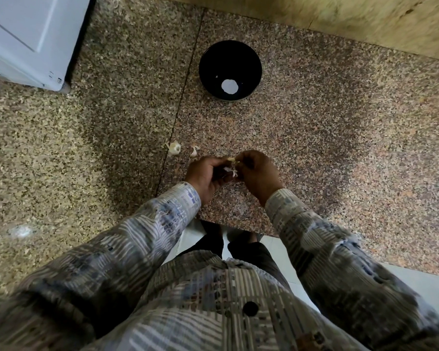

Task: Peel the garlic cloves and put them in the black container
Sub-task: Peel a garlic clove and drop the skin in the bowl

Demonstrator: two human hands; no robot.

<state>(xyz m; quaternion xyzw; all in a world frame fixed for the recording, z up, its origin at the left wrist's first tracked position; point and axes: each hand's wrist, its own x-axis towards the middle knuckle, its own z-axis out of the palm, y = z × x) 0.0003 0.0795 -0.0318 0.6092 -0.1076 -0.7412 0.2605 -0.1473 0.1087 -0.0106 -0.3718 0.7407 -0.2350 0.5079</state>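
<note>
place: kitchen, likely a home | speckled granite counter (314,148) with a seam | garlic (175,147) and black bowl (230,54) on it | white panel (23,34) at left | beige wall (340,16) behind | pale floor tiles (428,287) below

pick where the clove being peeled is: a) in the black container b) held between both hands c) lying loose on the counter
B: the left hand and right hand both pinch the garlic clove over the counter, well short of the black container.
</note>
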